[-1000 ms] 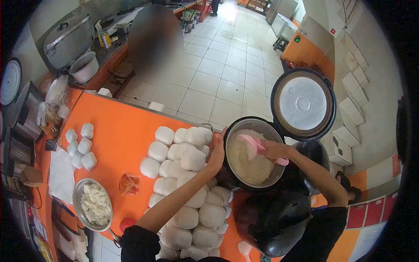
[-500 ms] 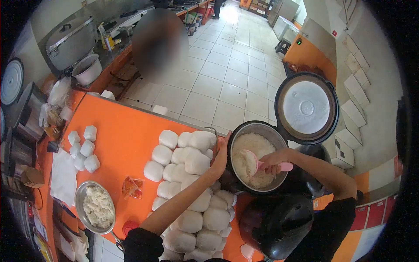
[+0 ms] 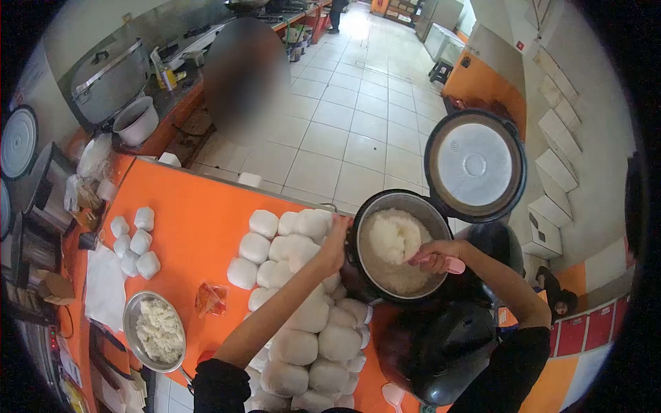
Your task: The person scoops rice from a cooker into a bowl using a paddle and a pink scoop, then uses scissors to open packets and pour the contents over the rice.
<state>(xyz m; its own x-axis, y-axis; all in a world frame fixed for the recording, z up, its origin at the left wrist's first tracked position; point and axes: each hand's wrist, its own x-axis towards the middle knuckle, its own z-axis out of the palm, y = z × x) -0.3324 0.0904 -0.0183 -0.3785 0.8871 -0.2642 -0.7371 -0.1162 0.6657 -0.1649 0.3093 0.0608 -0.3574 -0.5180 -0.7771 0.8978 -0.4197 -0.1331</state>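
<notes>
A rice cooker [image 3: 446,213] stands uncovered at the table's right end, with white rice [image 3: 392,278] in its pot. My right hand [image 3: 435,256] is closed round the handle of a pink rice paddle [image 3: 454,265]. Its blade is covered by a big mound of rice, over the pot. At the cooker's left side, my left hand [image 3: 334,244] grips its edge; some fingers are hidden. Beneath my left forearm, many wrapped white bundles [image 3: 299,347] are piled on the orange table [image 3: 186,237].
The cooker's raised lid [image 3: 475,165] leans back. Another black cooker [image 3: 437,351] stands close in front. A metal bowl of rice [image 3: 129,320], small white bundles [image 3: 140,241] and a red-orange packet [image 3: 211,299] are at left. A blurred person [image 3: 248,82] is beyond the table.
The paddle's blade, earlier down in the rice, now carries a large mound of it. My left hand has slid slightly left and down along the cooker's side.
</notes>
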